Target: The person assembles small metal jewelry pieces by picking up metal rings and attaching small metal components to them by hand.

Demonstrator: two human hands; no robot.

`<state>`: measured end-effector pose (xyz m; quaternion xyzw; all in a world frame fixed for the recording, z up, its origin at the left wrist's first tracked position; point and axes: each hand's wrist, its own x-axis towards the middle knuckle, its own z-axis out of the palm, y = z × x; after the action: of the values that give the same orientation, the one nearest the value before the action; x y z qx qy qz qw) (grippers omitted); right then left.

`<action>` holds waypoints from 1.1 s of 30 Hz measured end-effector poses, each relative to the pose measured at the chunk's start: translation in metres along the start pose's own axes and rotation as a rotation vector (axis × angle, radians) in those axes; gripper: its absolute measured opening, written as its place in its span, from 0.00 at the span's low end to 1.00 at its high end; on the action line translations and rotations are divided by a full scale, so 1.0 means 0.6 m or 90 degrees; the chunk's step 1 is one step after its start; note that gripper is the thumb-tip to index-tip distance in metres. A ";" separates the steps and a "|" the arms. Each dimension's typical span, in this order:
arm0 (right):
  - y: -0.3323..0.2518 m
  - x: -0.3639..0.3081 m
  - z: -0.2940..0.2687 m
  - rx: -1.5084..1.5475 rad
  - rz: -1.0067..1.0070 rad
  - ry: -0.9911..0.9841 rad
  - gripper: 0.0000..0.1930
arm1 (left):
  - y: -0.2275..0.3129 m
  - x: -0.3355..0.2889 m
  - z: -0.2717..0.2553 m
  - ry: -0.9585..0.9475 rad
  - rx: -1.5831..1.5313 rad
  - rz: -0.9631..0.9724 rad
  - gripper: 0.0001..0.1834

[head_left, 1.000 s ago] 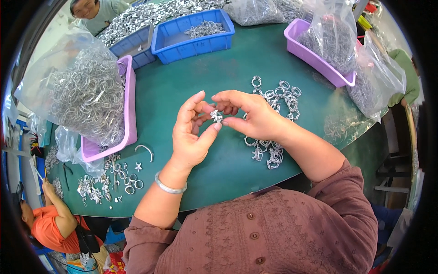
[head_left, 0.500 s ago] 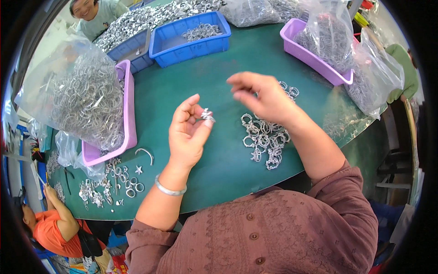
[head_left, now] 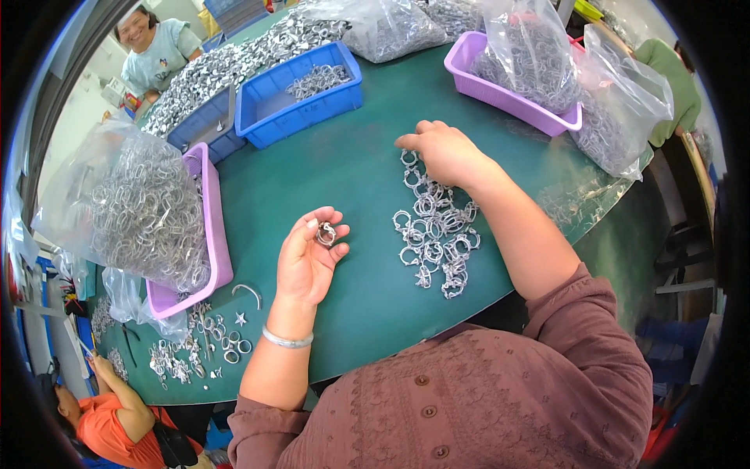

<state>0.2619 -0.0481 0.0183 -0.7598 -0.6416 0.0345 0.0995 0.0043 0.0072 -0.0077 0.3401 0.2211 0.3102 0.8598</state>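
Note:
My left hand (head_left: 306, 262), palm turned up, holds a silver-coloured metal ring (head_left: 326, 233) between thumb and fingers. A bangle circles that wrist. To the right, my right hand (head_left: 449, 154) is bent down at the far end of a pile of similar rings (head_left: 430, 227), some with small raised figures. Its fingers are curled together at the topmost rings; whatever lies between the fingertips is hidden. The pile spreads over the green table (head_left: 351, 313) below my right hand.
Left stands a lilac basket (head_left: 212, 223) with a bulging bag of metal loops (head_left: 144, 211). Small rings and star pieces (head_left: 180, 359) lie near it. A blue bin (head_left: 301, 109) and a second lilac basket (head_left: 519, 109) stand farther off. Other people are around the table.
My right hand has come down from the air to the pile's far end, its fingers closing. My left hand has turned palm up and moved nearer me, still with the ring. The view has shifted.

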 end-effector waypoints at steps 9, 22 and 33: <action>0.009 0.002 0.009 -0.030 -0.023 0.034 0.15 | -0.002 -0.002 0.010 0.028 0.065 -0.005 0.13; -0.104 -0.041 -0.001 0.496 -0.446 0.085 0.18 | -0.001 -0.012 0.021 -0.044 0.119 -0.055 0.17; -0.118 -0.053 -0.001 0.534 -0.343 0.139 0.18 | -0.002 -0.008 0.010 -0.108 -0.018 0.006 0.15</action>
<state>0.1878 -0.0683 0.0306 -0.4613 -0.7317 0.1823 0.4675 0.0048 0.0007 -0.0037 0.3542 0.1416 0.2877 0.8785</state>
